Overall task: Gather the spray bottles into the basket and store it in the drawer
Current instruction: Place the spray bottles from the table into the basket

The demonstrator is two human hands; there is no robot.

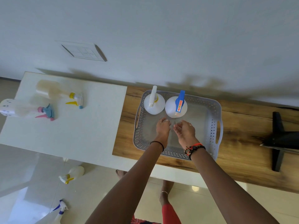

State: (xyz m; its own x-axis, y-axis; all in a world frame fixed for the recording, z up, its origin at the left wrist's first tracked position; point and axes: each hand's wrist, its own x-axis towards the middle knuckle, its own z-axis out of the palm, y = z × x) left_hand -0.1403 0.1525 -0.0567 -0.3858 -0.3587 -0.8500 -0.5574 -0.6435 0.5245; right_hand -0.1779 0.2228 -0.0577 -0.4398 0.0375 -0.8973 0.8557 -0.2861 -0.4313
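Observation:
A grey perforated basket (215,120) sits on the wooden counter. Two white spray bottles stand upright at its far left: one with a white and yellow trigger (152,102), one with a blue trigger (177,107). My left hand (162,129) and my right hand (185,131) hover over the basket's floor just in front of these bottles, fingers apart, holding nothing. On the white surface to the left lie a bottle with a yellow trigger (55,92) and a bottle with a pink and blue trigger (24,109).
Two more spray bottles lie on the tiled floor: a yellow-trigger one (72,173) and a blue-trigger one (59,212). A black stand (279,139) rests on the counter's right end. A switch plate (84,51) is on the wall behind.

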